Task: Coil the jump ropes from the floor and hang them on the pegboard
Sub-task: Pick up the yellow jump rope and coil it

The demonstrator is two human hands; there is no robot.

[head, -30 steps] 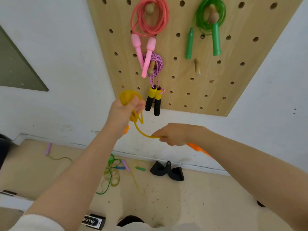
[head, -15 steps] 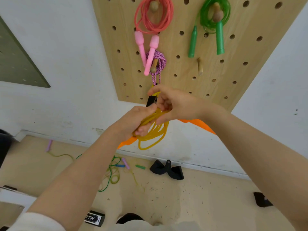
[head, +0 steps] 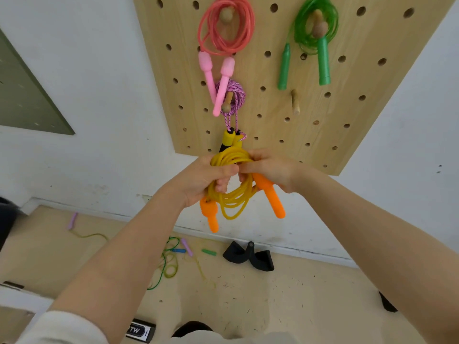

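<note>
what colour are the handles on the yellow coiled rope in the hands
Orange. Both plastic handles of the yellow coiled rope hang below the hands, clearest in the head view.

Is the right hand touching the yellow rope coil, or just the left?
Touching. The head view shows both: the right hand grips the yellow rope coil at its top, right beside the left hand, whose fingers curl round the same strands.
</note>
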